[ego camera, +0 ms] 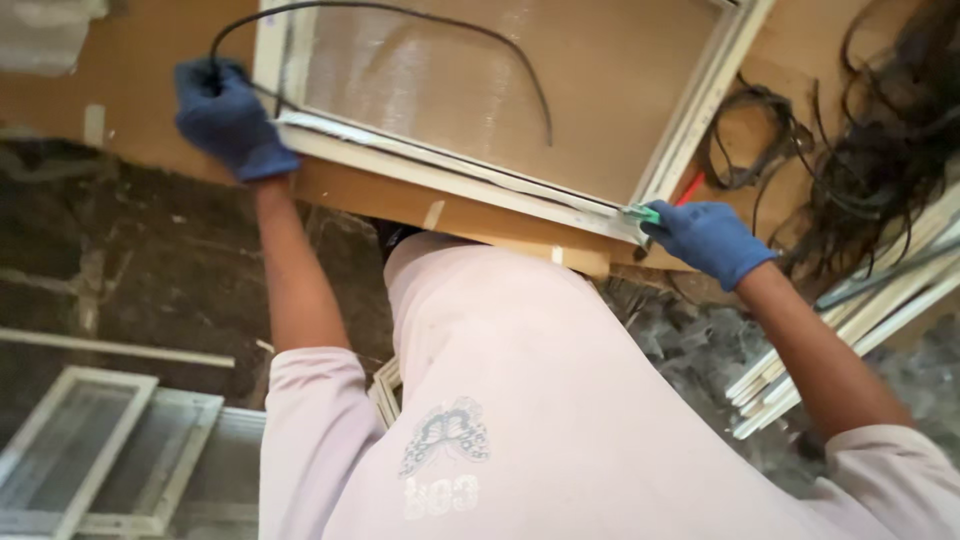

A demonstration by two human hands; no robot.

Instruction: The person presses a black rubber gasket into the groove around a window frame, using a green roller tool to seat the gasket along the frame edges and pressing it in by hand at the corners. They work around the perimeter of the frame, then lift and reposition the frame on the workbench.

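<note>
- Left hand (228, 118), blue-gloved, grip closed around one end of a black rubber cord (420, 22) at the far-left corner of the white screen frame (455, 170).
- Right hand (708, 240), also gloved, grip clamped on a small green-tipped tool (645, 212), pressed at the frame's near-right corner.
- The cord arcs loose over the mesh (500, 80).
- Frame lies flat on the brown worktop (130, 70).
- Tangled black cords (880, 130) piled at right; more frames (90, 450) on the floor.
</note>
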